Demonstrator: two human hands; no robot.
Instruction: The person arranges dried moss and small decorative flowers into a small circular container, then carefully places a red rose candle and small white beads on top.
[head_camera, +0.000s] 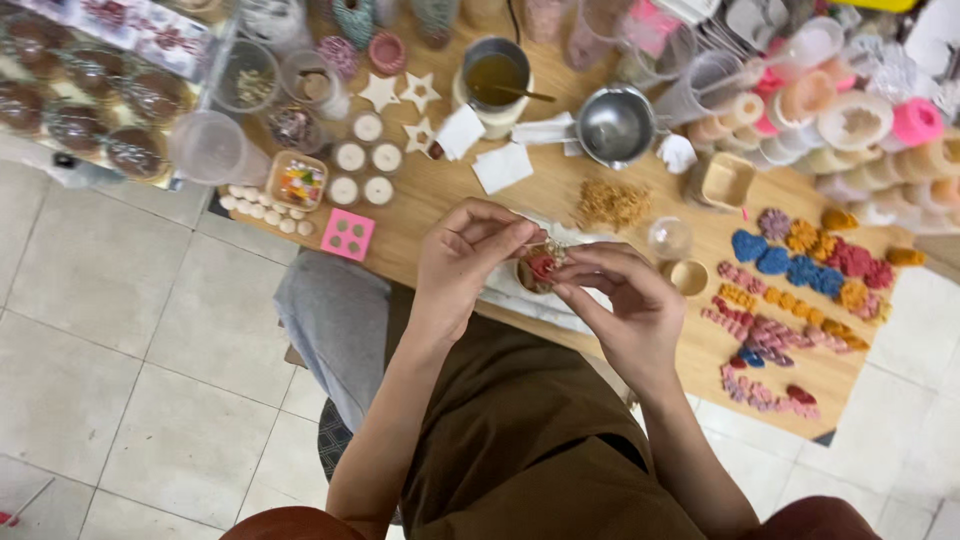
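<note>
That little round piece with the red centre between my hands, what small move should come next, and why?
Probably lower the small round piece onto the white cloth under it. Both the left hand and the right hand pinch it in mid-air at the wooden table's edge, so loose bits could drop.

Seen from above, a seated person's left hand (465, 255) and right hand (620, 300) pinch a small round container with a red piece (540, 268) over a wooden table (440, 195) crowded with white stars (400, 95), a metal pot (615, 125) and colourful moulded shapes (800, 270).
</note>
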